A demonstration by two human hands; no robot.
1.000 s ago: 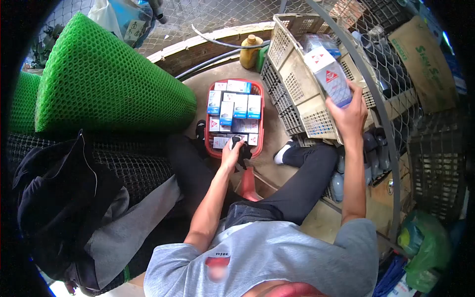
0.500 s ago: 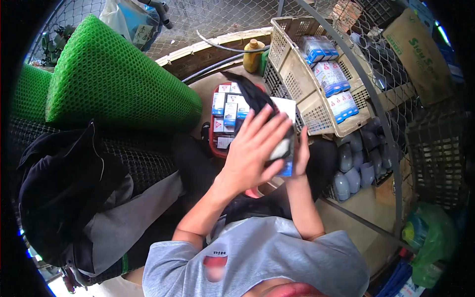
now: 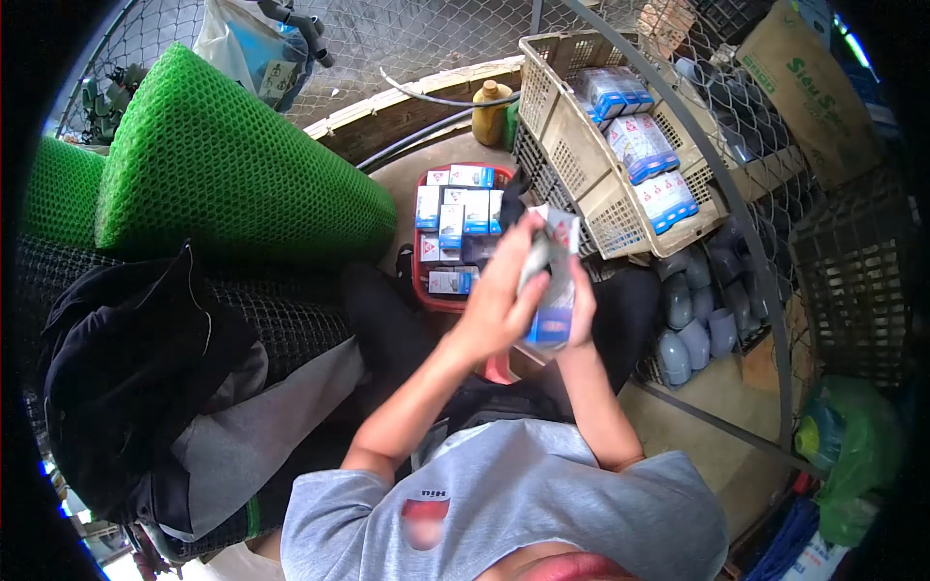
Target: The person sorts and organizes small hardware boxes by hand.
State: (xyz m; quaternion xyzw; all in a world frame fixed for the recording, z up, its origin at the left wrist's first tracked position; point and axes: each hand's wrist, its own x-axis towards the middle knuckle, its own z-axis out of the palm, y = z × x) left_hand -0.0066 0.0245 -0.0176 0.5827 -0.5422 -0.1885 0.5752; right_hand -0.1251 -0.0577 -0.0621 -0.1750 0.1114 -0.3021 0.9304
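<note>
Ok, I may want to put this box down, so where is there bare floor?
The floor shows bare beside the right sleeve, crossed by a grey bar, with a smaller patch between the red basket and yellow jug. The basket is packed with boxes; the box and hands crowd the space on its right.

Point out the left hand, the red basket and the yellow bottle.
Left hand (image 3: 496,302): head view, back of the hand.
Red basket (image 3: 442,304): head view, near rim.
Yellow bottle (image 3: 489,125): head view, middle of its body.
</note>
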